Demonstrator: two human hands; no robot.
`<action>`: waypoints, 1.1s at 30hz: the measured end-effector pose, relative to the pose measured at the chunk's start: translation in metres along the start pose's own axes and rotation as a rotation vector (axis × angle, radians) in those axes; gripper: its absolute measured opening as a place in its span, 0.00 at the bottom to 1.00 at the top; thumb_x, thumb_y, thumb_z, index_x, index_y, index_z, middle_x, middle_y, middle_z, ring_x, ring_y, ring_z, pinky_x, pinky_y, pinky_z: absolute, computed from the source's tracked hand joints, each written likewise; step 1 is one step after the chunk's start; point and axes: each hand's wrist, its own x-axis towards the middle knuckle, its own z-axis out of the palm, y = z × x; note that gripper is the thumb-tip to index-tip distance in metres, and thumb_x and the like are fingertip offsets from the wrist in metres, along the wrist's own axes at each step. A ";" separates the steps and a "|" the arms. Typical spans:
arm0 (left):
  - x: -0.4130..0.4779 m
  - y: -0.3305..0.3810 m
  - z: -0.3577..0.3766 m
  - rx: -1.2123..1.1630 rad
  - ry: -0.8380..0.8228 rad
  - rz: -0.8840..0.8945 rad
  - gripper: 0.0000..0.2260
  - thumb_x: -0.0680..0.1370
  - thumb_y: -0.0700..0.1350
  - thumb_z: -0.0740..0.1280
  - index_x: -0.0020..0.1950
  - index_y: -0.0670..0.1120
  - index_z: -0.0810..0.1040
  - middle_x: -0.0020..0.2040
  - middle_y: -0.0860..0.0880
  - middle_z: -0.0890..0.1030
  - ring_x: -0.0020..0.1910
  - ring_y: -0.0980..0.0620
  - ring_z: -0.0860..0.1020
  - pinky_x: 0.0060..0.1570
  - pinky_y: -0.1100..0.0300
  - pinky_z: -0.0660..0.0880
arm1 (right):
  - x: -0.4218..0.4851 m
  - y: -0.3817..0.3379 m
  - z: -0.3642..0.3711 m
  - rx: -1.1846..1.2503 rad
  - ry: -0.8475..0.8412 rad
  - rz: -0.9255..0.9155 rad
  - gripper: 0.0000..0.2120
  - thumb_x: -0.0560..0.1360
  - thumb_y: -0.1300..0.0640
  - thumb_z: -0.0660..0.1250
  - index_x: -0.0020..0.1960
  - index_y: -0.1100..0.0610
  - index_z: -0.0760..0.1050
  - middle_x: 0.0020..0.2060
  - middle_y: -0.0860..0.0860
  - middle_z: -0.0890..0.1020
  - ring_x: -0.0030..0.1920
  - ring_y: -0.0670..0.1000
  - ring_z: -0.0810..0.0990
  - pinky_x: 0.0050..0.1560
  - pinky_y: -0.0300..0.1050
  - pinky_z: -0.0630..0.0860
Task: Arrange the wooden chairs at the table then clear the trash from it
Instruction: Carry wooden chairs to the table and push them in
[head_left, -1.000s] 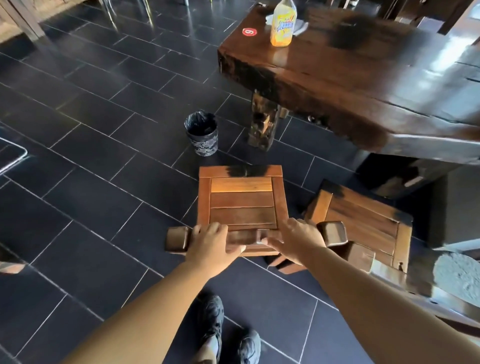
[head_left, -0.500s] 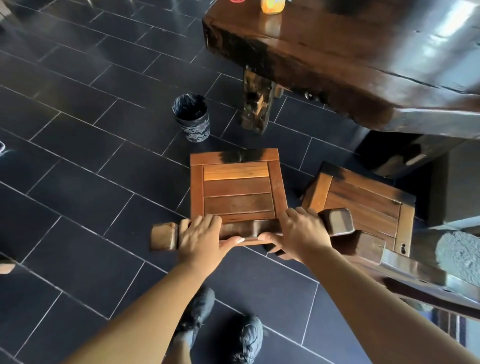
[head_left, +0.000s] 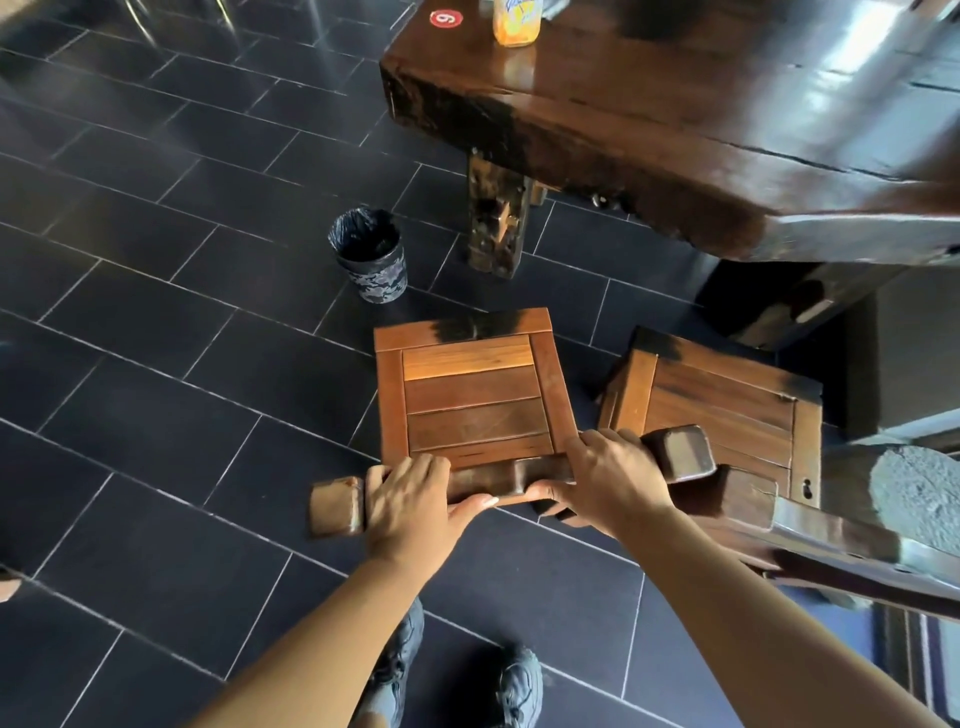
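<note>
Wooden chair stands on the floor, seat at 12 o'clock from both hands, bench edge beyond at 1 o'clock. Top rail runs roughly 9-to-3, right end a bit farther off. Left hand grips the rail left of centre, right hand right of centre. Fingers curl over the top, thumbs on the near side. Both arms reach forward, equally near. Second chair sits just beside at 3 o'clock. Likely push heads toward 1.
</note>
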 end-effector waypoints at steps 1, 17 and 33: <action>0.000 -0.001 0.000 -0.005 -0.002 0.004 0.26 0.71 0.73 0.62 0.39 0.49 0.74 0.37 0.52 0.78 0.39 0.46 0.76 0.44 0.49 0.67 | 0.000 -0.001 0.000 0.003 -0.008 0.006 0.35 0.68 0.23 0.58 0.50 0.54 0.78 0.45 0.51 0.84 0.47 0.56 0.82 0.54 0.51 0.75; 0.028 -0.022 0.004 -0.019 0.021 0.158 0.27 0.70 0.74 0.60 0.37 0.50 0.75 0.35 0.53 0.78 0.38 0.46 0.77 0.43 0.49 0.68 | -0.005 -0.017 -0.013 0.049 -0.058 0.155 0.30 0.69 0.29 0.66 0.50 0.56 0.79 0.45 0.52 0.83 0.49 0.57 0.82 0.56 0.52 0.75; 0.066 -0.038 0.007 0.000 -0.020 0.290 0.28 0.71 0.75 0.56 0.40 0.51 0.77 0.38 0.54 0.80 0.39 0.48 0.77 0.43 0.50 0.69 | 0.004 -0.032 -0.023 0.163 -0.084 0.365 0.31 0.68 0.26 0.65 0.50 0.55 0.79 0.46 0.51 0.84 0.52 0.54 0.81 0.57 0.49 0.73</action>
